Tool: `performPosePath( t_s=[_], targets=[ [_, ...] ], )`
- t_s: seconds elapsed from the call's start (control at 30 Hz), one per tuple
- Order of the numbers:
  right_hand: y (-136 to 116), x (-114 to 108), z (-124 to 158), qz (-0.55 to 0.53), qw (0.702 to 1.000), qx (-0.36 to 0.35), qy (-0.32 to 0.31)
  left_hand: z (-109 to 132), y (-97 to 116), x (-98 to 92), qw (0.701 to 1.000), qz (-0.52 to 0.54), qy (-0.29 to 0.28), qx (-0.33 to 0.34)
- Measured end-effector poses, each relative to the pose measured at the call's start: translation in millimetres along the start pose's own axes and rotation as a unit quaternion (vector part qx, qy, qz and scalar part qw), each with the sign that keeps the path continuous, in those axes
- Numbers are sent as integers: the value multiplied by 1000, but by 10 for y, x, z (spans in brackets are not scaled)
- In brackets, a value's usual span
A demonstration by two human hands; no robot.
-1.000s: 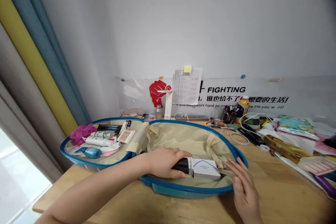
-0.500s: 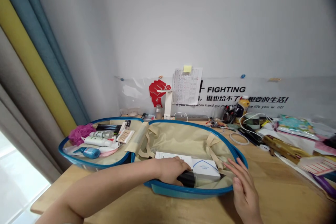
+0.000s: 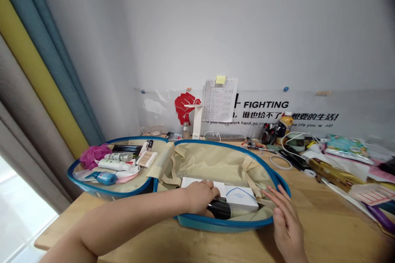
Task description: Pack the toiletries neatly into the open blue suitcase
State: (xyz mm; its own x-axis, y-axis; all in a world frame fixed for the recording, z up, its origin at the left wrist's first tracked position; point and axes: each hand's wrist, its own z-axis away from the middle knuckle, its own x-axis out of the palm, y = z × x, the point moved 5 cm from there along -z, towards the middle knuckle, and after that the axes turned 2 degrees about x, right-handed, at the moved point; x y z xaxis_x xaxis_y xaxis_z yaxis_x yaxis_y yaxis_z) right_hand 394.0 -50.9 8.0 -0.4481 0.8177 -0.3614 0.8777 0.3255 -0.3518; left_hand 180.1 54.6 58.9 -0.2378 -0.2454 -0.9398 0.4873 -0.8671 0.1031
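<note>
An open blue-rimmed travel case (image 3: pixel 216 226) with a beige fabric lining lies on the wooden desk. My left hand (image 3: pixel 200 197) reaches in from the left and is shut on a black cylinder with a silver end (image 3: pixel 220 209), low in the right half of the case. A white box with a blue line drawing (image 3: pixel 242 198) sits just to the right of my left hand, and a flat white box (image 3: pixel 193 181) lies behind it. My right hand (image 3: pixel 285 226) rests on the case's front right rim, fingers apart, holding nothing.
The case's left half holds a pink bath puff (image 3: pixel 94 156), white tubes (image 3: pixel 114 164) and a blue bottle (image 3: pixel 103 178). Cables, packets and a juice bottle (image 3: pixel 285 125) crowd the desk's right side. A wall and curtains bound the back and left.
The black cylinder and my left hand have moved toward the front rim of the case. The flat white box now shows behind my left hand. My right hand has barely moved.
</note>
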Motion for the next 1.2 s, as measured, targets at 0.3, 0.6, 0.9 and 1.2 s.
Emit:
performPosePath(
  t_s=[0.3, 0.6, 0.9, 1.2],
  targets=[
    [28, 1, -6, -12, 1000, 19, 1, 383, -267, -130, 996, -26, -38, -79],
    [21, 10, 1, -8, 1000, 2, 0, 475, -377, -86, 986, -76, -63, -137],
    [14, -2, -9, -1, 1000, 0, 2, 338, -272, -104, 982, -106, -74, -140],
    [12, 3, -5, -5, 1000, 1, 0, -7, 214, -63, 971, -167, 37, 166]
  ],
)
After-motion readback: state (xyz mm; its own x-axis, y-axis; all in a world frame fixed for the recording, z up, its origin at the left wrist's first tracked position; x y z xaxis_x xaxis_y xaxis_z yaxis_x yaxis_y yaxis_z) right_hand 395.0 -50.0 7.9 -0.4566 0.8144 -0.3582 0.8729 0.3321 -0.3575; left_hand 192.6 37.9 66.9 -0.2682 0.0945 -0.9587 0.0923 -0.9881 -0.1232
